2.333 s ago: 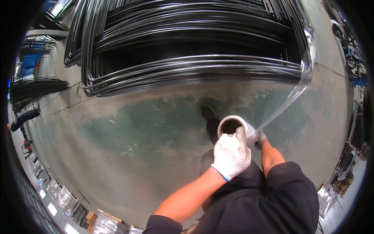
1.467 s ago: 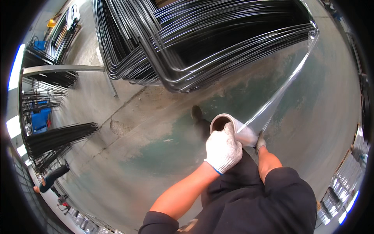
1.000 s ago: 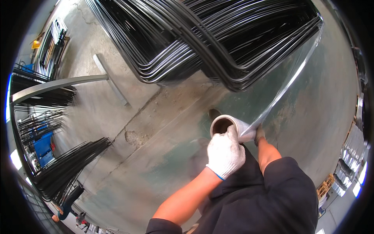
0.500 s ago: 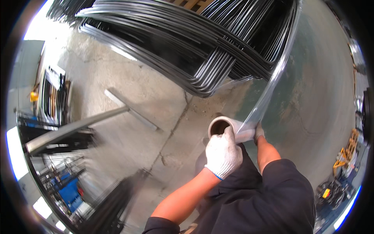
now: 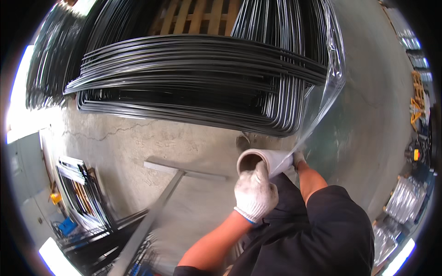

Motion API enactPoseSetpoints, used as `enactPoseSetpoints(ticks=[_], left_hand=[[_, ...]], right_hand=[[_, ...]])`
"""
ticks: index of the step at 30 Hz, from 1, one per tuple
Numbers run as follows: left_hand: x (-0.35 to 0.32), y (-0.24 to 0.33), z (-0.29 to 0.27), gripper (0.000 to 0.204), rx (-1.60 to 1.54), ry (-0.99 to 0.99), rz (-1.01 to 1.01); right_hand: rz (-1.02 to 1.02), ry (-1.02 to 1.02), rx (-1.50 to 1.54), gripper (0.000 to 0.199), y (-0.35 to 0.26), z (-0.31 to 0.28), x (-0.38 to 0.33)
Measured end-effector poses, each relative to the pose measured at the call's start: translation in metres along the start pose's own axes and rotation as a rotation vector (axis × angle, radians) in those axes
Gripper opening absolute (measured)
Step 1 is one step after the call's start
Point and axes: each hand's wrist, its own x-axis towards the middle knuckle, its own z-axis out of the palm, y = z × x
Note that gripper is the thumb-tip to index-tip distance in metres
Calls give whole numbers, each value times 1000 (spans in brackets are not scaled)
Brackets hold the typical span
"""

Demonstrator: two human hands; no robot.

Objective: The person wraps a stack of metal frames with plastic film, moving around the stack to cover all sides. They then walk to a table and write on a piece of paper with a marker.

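Observation:
In front of my body lies a roll of clear stretch film (image 5: 277, 159), its hollow core facing left. My left hand (image 5: 255, 195), in a white knit glove, is closed on the near left end, thumb at the core's rim. At the other end my right hand (image 5: 299, 159), also gloved, grips the roll; its fingers are largely hidden. From the roll a taut, twisted band of film (image 5: 318, 116) runs up to the right corner of a big stack of black metal frames (image 5: 198, 64) with rounded corners.
Wooden pallet slats (image 5: 198, 16) show inside the stack. A T-shaped metal bar (image 5: 161, 204) is on the left over the concrete floor. Leaning frames (image 5: 83, 193) stand farther left. Wrapped silver bundles (image 5: 405, 200) and an orange pallet truck (image 5: 416, 110) line the right side.
My view has turned, so the stack now sits more level and farther left. Both hands keep their hold on the roll, and the film still stretches to the stack's corner.

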Motion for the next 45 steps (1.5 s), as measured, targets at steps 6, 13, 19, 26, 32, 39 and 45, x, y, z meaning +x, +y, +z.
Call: enactPoseSetpoints(ticks=[6,13,19,26,32,39,45], left_hand=[[26,-49,-62,50,34,-153,87],[64,-76,-136,53,82,-250,266],[75,-82,-167,50,259,-445,165],[79,-90,-175,66,274,-456,300],[103,-97,-207,64,383,-628,426],[132,-119,-240,68,590,-703,519],[137,-142,-259,76,629,-706,542]], right_hand=[[-31,52,-196,83,36,54,-38],[224,210,170,87,-59,113,-184],[322,223,246,82,-86,144,-215],[374,179,496,79,-120,196,-208],[368,182,739,79,-146,251,-208],[431,244,1065,84,-150,346,-221],[414,289,1133,86,-196,379,-247]])
